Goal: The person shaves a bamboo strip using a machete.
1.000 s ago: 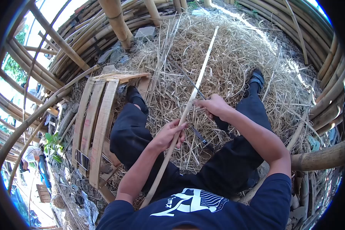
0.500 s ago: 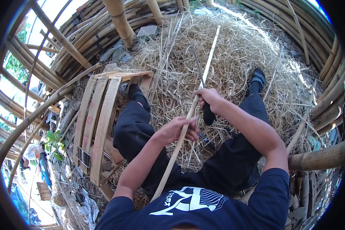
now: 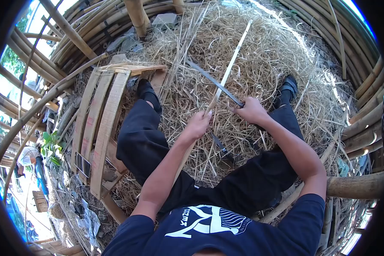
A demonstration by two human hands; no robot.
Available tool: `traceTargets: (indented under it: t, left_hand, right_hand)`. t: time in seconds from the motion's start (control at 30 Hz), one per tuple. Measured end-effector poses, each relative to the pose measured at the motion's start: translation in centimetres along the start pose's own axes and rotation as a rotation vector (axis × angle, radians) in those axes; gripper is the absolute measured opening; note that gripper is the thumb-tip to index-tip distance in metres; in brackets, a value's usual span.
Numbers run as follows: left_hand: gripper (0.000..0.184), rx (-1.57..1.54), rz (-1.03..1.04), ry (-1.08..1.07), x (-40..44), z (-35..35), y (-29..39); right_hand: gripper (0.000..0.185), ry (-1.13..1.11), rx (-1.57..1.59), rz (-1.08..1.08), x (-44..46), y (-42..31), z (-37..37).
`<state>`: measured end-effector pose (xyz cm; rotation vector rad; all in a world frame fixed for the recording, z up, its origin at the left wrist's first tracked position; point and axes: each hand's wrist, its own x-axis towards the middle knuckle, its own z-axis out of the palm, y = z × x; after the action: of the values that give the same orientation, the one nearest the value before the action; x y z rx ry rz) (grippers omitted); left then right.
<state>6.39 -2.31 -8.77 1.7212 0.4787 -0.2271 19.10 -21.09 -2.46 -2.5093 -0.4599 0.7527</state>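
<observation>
A long pale bamboo strip (image 3: 235, 54) runs from the straw between my feet down toward my lap. My left hand (image 3: 198, 125) is closed round it near its middle, and my forearm hides part of its lower end. My right hand (image 3: 251, 112) grips a long-bladed knife by its dark handle. The knife's grey blade (image 3: 207, 76) points up and left and crosses the strip a little beyond my left hand. Whether the edge presses into the strip I cannot tell.
Curly shavings (image 3: 260, 64) cover the ground around my feet. To the left stands a slatted wooden crate (image 3: 111, 128) with a phone-like dark rectangle (image 3: 82, 164) on it. Bamboo poles (image 3: 358, 185) edge the right side. A dark bladed tool (image 3: 219, 144) lies between my legs. Another person (image 3: 34, 162) is at far left.
My left hand has moved up the strip and closed round it. My right hand has come off the strip to the right, and the blade has swung left across it.
</observation>
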Motion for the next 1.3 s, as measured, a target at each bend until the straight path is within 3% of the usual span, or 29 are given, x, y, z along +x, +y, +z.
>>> traceTargets:
  t: [0.07, 0.13, 0.2, 0.33, 0.5, 0.57, 0.67, 0.77, 0.83, 0.97, 1.07, 1.13, 1.23, 1.3]
  left_hand:
    - [0.029, 0.196, 0.153, 0.124, 0.8, 0.3, -1.6]
    - [0.028, 0.254, 0.114, 0.159, -0.7, 0.7, 0.3]
    - [0.024, 0.375, 0.1, 0.222, -1.7, 1.2, 1.3]
    - [0.021, 0.454, 0.13, 0.316, -1.6, 1.8, 0.7]
    - [0.02, 0.385, 0.081, 0.283, -1.5, 2.4, 0.4]
    - [0.019, 0.367, 0.169, 0.298, -1.5, 2.8, 0.1]
    - [0.018, 0.365, 0.098, 0.277, -2.2, 2.6, 0.9]
    - [0.016, 0.286, 0.109, 0.24, -3.8, 2.1, 0.6]
    - [0.016, 0.284, 0.181, 0.243, -3.8, 2.0, 0.5]
    - [0.021, 0.364, 0.073, 0.21, -3.1, 2.1, 0.9]
    - [0.019, 0.39, 0.162, 0.261, -2.7, 2.0, 0.0]
    - [0.019, 0.399, 0.178, 0.276, -2.6, 2.3, -0.6]
    - [0.018, 0.422, 0.152, 0.242, -3.3, 2.3, 0.5]
    - [0.018, 0.421, 0.157, 0.246, -4.0, 2.3, 0.5]
  right_hand:
    - [0.048, 0.037, -0.126, -0.068, -0.2, 0.4, -0.1]
    - [0.033, 0.137, -0.291, -0.213, -0.3, 0.7, 0.4]
    - [0.031, 0.088, -0.337, -0.231, 0.1, 0.8, 1.0]
    - [0.025, -0.013, -0.391, -0.244, 0.5, 0.5, 1.7]
    - [0.023, -0.052, -0.457, -0.302, 3.0, 2.0, 1.6]
    - [0.023, -0.072, -0.469, -0.268, 3.7, 2.0, 1.2]
    - [0.023, -0.022, -0.52, -0.243, 5.4, 3.3, 1.0]
    - [0.03, 0.145, -0.335, 0.11, 8.8, 7.3, -2.2]
    - [0.03, 0.218, -0.389, 0.053, 7.1, 6.8, -3.6]
    - [0.027, 0.018, -0.247, -0.017, 5.0, 5.6, -1.7]
    - [0.024, -0.071, -0.316, -0.187, 3.7, 3.9, 0.1]
    - [0.022, -0.089, -0.558, -0.354, 3.3, 3.2, 0.8]
    - [0.022, -0.002, -0.485, -0.224, 5.6, 5.1, -0.5]
    - [0.024, 0.156, -0.377, 0.045, 7.1, 6.5, -3.2]
